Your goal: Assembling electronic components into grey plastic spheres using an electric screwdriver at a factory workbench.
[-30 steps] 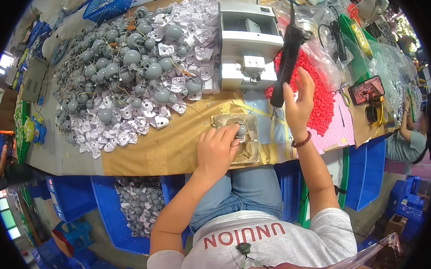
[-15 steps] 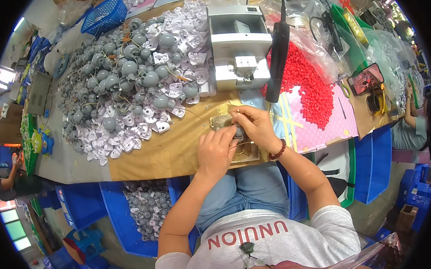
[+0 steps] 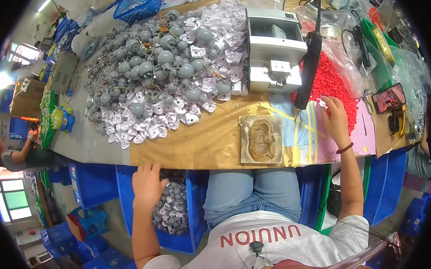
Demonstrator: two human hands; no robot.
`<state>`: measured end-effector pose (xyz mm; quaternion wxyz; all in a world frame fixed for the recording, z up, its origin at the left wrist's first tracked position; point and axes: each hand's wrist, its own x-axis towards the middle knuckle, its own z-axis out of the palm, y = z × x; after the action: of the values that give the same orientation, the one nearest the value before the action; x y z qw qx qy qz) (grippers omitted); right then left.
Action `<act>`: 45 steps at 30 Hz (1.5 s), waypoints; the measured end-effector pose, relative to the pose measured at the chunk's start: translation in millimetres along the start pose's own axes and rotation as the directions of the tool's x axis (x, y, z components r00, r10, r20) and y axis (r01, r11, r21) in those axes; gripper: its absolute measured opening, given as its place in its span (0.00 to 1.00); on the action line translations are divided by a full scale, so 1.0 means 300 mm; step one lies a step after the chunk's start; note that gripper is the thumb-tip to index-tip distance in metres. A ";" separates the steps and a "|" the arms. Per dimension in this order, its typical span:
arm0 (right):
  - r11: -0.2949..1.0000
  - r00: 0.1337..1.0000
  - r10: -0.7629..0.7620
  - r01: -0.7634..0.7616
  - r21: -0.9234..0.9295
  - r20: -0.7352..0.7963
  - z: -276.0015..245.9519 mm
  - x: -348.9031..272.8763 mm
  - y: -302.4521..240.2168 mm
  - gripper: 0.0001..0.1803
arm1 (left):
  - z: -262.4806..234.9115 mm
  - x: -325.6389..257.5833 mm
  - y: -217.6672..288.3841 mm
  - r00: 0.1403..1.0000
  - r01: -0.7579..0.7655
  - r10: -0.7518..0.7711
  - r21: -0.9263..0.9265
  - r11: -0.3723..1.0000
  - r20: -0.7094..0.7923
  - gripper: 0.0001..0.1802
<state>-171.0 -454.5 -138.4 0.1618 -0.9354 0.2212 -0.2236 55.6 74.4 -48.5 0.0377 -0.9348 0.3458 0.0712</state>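
Note:
My right hand is at the left edge of a pile of small red parts. Its fingers are bent together, with a small whitish bit at their tips; I cannot make out what they hold. Over the table's front edge, my left hand has its thumb spread from the fingers and nothing visible in it. Beside it, below the tabletop, a blue bin holds grey round parts with white pieces. A square block fixture with a shaped hollow lies on the table between my hands.
A large heap of grey balls with wires and white plastic pieces covers the left. A white machine stands behind the fixture, a black handheld tool hanging beside it. A phone and tape roll lie right.
My hands have parted from over the fixture, where they held a grey ball part. The left moved to the bin, the right to the red parts. The grey part has left the fixture.

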 end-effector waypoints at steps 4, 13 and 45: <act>0.986 0.997 -0.078 0.078 -0.147 0.008 0.057 0.038 0.047 0.17 | 0.094 0.205 0.114 0.944 -0.118 0.037 -0.230 0.966 -0.328 0.18; 0.975 0.989 -0.139 0.146 -0.166 0.054 0.087 0.062 0.084 0.12 | 0.225 0.395 0.301 0.836 -0.180 -0.013 -0.296 0.938 -0.549 0.16; 0.756 0.846 -0.525 0.513 0.408 -0.090 0.186 -0.028 -0.479 0.10 | 0.064 0.594 0.525 0.782 -0.333 0.151 -0.201 0.921 -0.605 0.26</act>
<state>-101.3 -316.9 -130.9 0.2922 -0.9064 -0.1020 -0.2876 84.6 -157.0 -99.3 -0.2193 -0.8535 0.4445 -0.1605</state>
